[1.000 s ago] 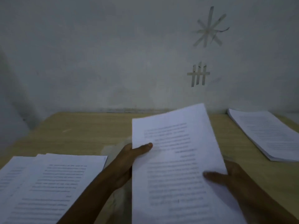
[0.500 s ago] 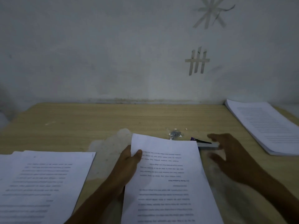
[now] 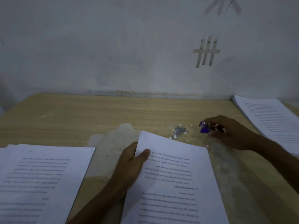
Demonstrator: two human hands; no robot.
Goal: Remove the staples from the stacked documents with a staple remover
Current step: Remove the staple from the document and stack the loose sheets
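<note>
Compared with half a second back, the right hand [image 3: 231,133] is no longer spread open mid-reach. It's been brought down onto the purple staple remover [image 3: 205,127] and the fingers are curled round it, so the tool looks gripped, though it can't be told whether it's been lifted off the counter [image 3: 97,113] yet. The document [image 3: 174,175] that was held up in the air a second ago is now laid flat in the middle of the counter, text upside down to the viewer. It's pinched at its far-left edge by the left hand [image 3: 129,164], thumb on top.

Progress-wise, some work is clearly done already. A little pile of loose staples [image 3: 179,130] and paper crumbs is sitting just past the document's far edge, between it and the tool. A spread-out stack of papers [image 3: 40,175] is lying at the near left, and a thicker neat stack [image 3: 271,120] is parked at the far right by the wall. Which one is finished and which is waiting can't be told for sure.

For the document in hand, nothing's been pulled yet as far as can be seen. The staple itself can't be made out, it's too dim and blurry. Probably still to do: tool carried over to the held corner, staple pried out, then the same for whatever's left.
</note>
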